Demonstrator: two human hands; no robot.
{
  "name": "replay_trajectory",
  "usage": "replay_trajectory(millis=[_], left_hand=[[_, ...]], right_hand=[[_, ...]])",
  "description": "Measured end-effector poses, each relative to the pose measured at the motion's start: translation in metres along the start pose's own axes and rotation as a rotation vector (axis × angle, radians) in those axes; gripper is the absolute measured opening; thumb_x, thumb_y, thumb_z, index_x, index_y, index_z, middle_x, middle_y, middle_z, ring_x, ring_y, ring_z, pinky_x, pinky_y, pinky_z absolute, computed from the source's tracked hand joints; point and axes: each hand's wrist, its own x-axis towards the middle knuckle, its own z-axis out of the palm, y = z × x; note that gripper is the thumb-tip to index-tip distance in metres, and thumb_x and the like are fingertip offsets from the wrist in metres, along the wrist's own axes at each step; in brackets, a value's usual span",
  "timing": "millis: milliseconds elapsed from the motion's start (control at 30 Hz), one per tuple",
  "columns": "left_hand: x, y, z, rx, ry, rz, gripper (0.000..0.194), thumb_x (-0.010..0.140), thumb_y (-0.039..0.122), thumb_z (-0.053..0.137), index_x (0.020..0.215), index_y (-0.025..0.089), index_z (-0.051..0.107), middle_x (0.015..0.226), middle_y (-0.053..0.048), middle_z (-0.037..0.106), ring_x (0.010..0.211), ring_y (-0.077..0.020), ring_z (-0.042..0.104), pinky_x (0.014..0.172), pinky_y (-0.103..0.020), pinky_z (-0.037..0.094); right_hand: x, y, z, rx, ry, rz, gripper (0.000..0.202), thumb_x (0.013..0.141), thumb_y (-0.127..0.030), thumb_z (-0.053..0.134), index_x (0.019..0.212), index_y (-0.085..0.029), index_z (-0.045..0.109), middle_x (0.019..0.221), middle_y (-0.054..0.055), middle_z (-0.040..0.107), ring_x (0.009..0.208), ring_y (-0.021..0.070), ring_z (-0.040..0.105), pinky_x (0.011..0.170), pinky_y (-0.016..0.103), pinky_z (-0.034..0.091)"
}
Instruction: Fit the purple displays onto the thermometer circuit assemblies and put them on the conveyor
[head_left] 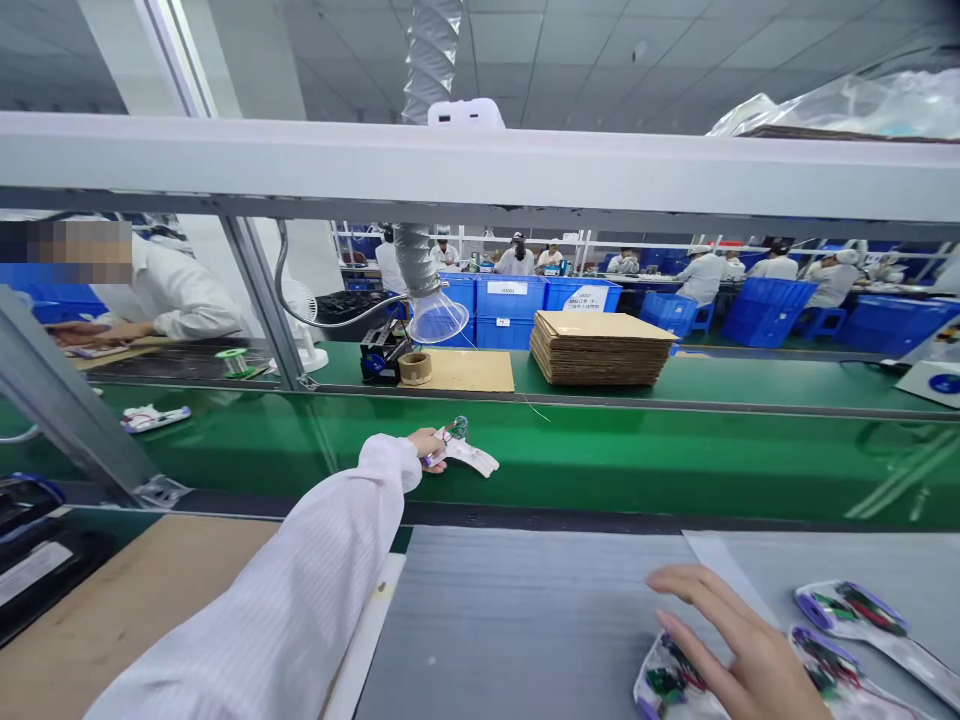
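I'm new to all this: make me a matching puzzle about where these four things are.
1. left hand
2. right hand
3. brown tape roll
4. cardboard stack

A. beside the black device
B. fingers spread over the grey mat
C. right of the flat cardboard sheet
D. at the green belt, holding a white part

Pairs: 1-D, 2-B, 3-A, 4-C

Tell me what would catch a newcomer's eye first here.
Probably the bright green strip running across the middle, where the left hand holds a white part with a green circuit board. Next, at lower right, the right hand beside open white-and-purple housings full of wires on a grey mat. Beyond the strip, a tall cardboard stack stands before blue bins.
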Motion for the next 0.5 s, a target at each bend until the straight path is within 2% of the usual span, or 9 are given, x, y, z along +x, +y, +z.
replay_trajectory(millis=[67, 167, 233, 300, 400, 500], left_hand=[[-0.035, -0.001, 0.016, -0.103, -0.108, 0.037, 0.033, 0.086, 0.019, 0.048, 0.118, 0.014, 0.043, 0.104, -0.008, 0.055, 0.082, -0.0157, 0.059, 0.070, -0.032, 0.053], [-0.102, -0.014, 0.052, -0.233, -0.284, 0.111, 0.061, 0.072, -0.001, 0.039, 0.127, 0.022, 0.028, 0.101, -0.005, 0.057, 0.075, -0.0131, 0.063, 0.068, -0.027, 0.053], [-0.147, -0.031, 0.081, -0.298, -0.428, 0.117, 0.074, 0.060, -0.002, 0.039, 0.128, 0.023, 0.025, 0.093, -0.005, 0.061, 0.072, -0.0162, 0.065, 0.063, -0.027, 0.054], [-0.181, -0.050, 0.107, -0.432, -0.610, 0.108, 0.079, 0.051, 0.001, 0.042, 0.126, 0.019, 0.028, 0.087, -0.007, 0.063, 0.070, -0.0194, 0.066, 0.055, -0.025, 0.053], [-0.208, -0.077, 0.131, -0.617, -0.770, 0.108, 0.073, 0.050, 0.005, 0.048, 0.120, 0.017, 0.035, 0.088, -0.010, 0.062, 0.068, -0.0218, 0.066, 0.049, -0.023, 0.052], [-0.213, -0.091, 0.137, -0.666, -0.786, 0.121, 0.061, 0.061, 0.014, 0.060, 0.118, 0.018, 0.037, 0.093, -0.011, 0.061, 0.073, -0.0230, 0.066, 0.050, -0.024, 0.053]], right_hand=[[0.013, -0.022, 0.001, 0.118, -0.009, 0.081, 0.020, 0.085, -0.030, 0.050, 0.103, -0.024, 0.057, 0.100, 0.006, 0.062, 0.084, 0.0176, 0.063, 0.067, 0.024, 0.054], [0.033, -0.050, 0.009, 0.350, -0.007, 0.238, 0.025, 0.086, -0.035, 0.048, 0.106, -0.022, 0.055, 0.098, 0.007, 0.061, 0.077, 0.0161, 0.061, 0.067, 0.026, 0.052], [0.044, -0.064, 0.020, 0.482, -0.027, 0.348, 0.030, 0.084, -0.036, 0.050, 0.109, -0.020, 0.052, 0.100, 0.008, 0.060, 0.075, 0.0157, 0.060, 0.066, 0.027, 0.051], [0.049, -0.075, 0.032, 0.569, -0.118, 0.413, 0.035, 0.082, -0.035, 0.054, 0.112, -0.018, 0.051, 0.096, 0.007, 0.061, 0.069, 0.0147, 0.059, 0.063, 0.027, 0.049], [0.044, -0.089, 0.048, 0.653, -0.292, 0.384, 0.021, 0.081, -0.030, 0.056, 0.099, -0.018, 0.059, 0.080, 0.002, 0.062, 0.061, 0.0129, 0.056, 0.057, 0.025, 0.045], [0.032, -0.097, 0.051, 0.716, -0.300, 0.258, 0.012, 0.084, -0.020, 0.053, 0.090, -0.021, 0.063, 0.084, 0.001, 0.063, 0.072, 0.0138, 0.057, 0.065, 0.025, 0.044]])
